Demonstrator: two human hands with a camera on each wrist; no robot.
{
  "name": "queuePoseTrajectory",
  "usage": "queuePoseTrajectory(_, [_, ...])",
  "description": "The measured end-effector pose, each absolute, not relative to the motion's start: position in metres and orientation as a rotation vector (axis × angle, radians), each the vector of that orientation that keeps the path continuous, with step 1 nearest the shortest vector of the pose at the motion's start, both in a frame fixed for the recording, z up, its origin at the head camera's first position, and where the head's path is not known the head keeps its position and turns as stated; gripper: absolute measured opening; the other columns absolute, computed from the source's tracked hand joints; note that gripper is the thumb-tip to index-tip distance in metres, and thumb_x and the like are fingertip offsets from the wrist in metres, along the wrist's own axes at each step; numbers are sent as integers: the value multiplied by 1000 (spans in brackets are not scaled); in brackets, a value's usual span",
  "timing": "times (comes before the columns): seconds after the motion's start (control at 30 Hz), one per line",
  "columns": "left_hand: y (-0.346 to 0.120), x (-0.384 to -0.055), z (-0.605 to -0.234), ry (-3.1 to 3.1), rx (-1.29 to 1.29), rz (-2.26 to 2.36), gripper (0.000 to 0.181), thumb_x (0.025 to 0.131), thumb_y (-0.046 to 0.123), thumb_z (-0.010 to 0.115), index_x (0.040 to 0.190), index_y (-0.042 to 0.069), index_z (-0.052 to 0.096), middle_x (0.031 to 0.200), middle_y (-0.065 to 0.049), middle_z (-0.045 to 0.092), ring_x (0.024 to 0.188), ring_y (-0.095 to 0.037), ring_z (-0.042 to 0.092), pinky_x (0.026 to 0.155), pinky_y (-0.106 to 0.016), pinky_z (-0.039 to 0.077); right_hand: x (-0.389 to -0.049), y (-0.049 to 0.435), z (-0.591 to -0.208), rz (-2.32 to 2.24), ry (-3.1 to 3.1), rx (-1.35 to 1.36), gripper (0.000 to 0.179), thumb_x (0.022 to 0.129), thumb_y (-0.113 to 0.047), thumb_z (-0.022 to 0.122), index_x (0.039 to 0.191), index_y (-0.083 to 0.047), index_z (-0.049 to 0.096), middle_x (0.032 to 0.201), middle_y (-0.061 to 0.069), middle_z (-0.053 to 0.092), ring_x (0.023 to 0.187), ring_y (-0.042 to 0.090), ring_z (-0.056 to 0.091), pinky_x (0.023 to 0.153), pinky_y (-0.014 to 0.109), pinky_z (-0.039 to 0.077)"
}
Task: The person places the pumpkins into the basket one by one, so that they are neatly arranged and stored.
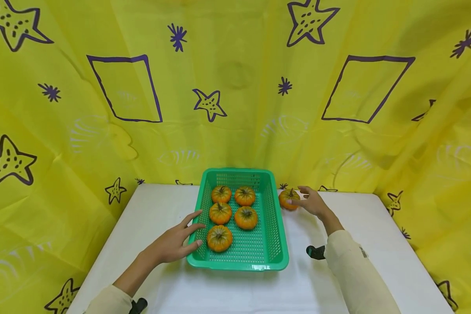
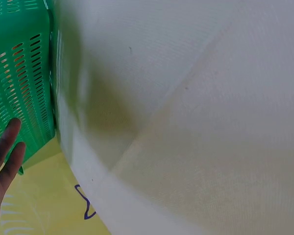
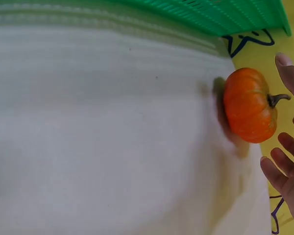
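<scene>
A green plastic basket [image 1: 280, 235] stands in the middle of the white table, with several small orange pumpkins [image 1: 246, 218] on its floor. My left hand [image 1: 172, 245] is at the basket's left rim, fingers spread and reaching over it. In the left wrist view its fingers [image 2: 10, 164] overlap the basket's slotted side [image 2: 27, 83]. One more pumpkin [image 1: 286, 199] sits on the table just right of the basket's far end. My right hand [image 1: 313, 203] is beside that pumpkin, thumb and fingers apart. The right wrist view shows the pumpkin [image 3: 250, 105] with its stem toward the parted fingers [image 3: 274, 171].
A yellow curtain [image 1: 243, 139] with starfish drawings hangs behind and along both sides of the white table [image 1: 255, 292]. Dark wrist-worn pieces [image 1: 315, 252] show near both sleeves. The basket's raised walls surround the pumpkins inside.
</scene>
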State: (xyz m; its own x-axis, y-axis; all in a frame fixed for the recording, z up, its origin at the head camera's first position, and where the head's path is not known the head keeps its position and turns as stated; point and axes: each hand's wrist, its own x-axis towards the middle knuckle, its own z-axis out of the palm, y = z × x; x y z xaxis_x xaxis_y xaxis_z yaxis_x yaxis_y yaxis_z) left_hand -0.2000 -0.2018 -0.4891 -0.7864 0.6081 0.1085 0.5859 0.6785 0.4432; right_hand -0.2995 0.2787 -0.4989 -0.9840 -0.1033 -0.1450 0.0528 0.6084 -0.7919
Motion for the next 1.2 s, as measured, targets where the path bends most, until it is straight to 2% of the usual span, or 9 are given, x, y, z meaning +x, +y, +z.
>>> queuePoseTrajectory(0.3, [-202, -200, -490, 2829, 996, 725, 51, 102, 48, 53, 143, 17, 54, 167, -5, 22, 121, -37, 63, 90, -55, 54, -304, 277, -518, -1189, 2719, -1, 88, 90, -37, 75, 153, 5, 31, 154, 35, 31, 141, 54, 29, 112, 67, 30])
queuePoseTrajectory(0.57, [-203, -201, -493, 2839, 989, 713, 52, 102, 49, 52, 143, 18, 54, 167, -4, 22, 121, -36, 62, 91, -55, 53, -308, 268, -522, -1195, 2754, -24, 91, 88, -37, 77, 153, 7, 31, 153, 36, 33, 139, 53, 34, 112, 63, 32])
queuePoseTrajectory(0.97, [-202, -202, -495, 2844, 992, 708, 52, 102, 48, 53, 143, 18, 54, 167, -4, 22, 121, -37, 62, 91, -56, 53, -308, 264, -525, -1249, 2742, -1, 77, 89, -30, 78, 148, 2, 40, 144, 38, 43, 128, 51, 47, 106, 59, 41])
queuePoseTrajectory(1.2, [-202, -202, -494, 2842, 983, 695, 52, 102, 49, 52, 144, 19, 54, 167, -4, 21, 122, -37, 62, 92, -56, 53, -307, 266, -525, -1231, 2726, 4, 79, 89, -34, 77, 150, 0, 40, 144, 36, 42, 127, 48, 47, 106, 57, 42])
